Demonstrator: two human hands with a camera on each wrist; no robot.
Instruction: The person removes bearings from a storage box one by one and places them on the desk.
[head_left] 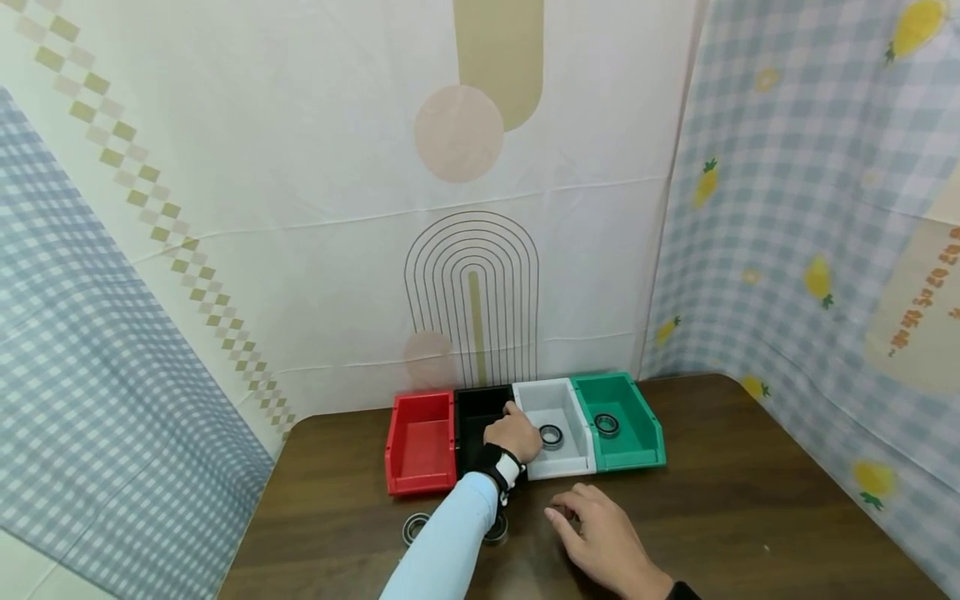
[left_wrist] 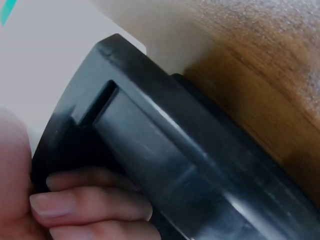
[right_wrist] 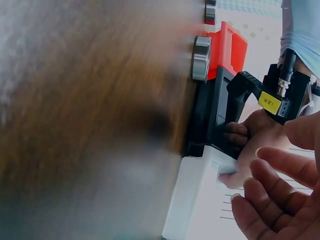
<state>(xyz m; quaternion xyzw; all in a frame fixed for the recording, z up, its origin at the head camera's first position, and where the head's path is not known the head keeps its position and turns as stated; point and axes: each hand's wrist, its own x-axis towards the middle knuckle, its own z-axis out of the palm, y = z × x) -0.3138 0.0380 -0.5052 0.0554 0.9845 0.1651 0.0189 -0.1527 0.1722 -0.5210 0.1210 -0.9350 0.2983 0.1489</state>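
My left hand (head_left: 515, 435) straddles the side wall between a black bin (head_left: 474, 421) and a white bin (head_left: 542, 402). Its curled fingers (left_wrist: 95, 202) reach down inside the black bin while the thumb lies on the white bin's side, so the hand grips that wall. A ball bearing (head_left: 551, 437) lies in the white bin, close by the thumb. Over the table in front of the bins hovers my right hand (head_left: 600, 533), its fingers loosely bent and holding nothing. Two more bearings rest on the table: one (head_left: 415, 528) left of the left forearm, another (head_left: 497, 531) partly hidden behind it.
At the row's left end stands a red bin (head_left: 422, 454); at its right end a green bin (head_left: 633, 433) contains a bearing (head_left: 607, 425). The brown wooden table (head_left: 750, 500) runs back to a patterned cloth (head_left: 337, 292), with checked cloths along both sides.
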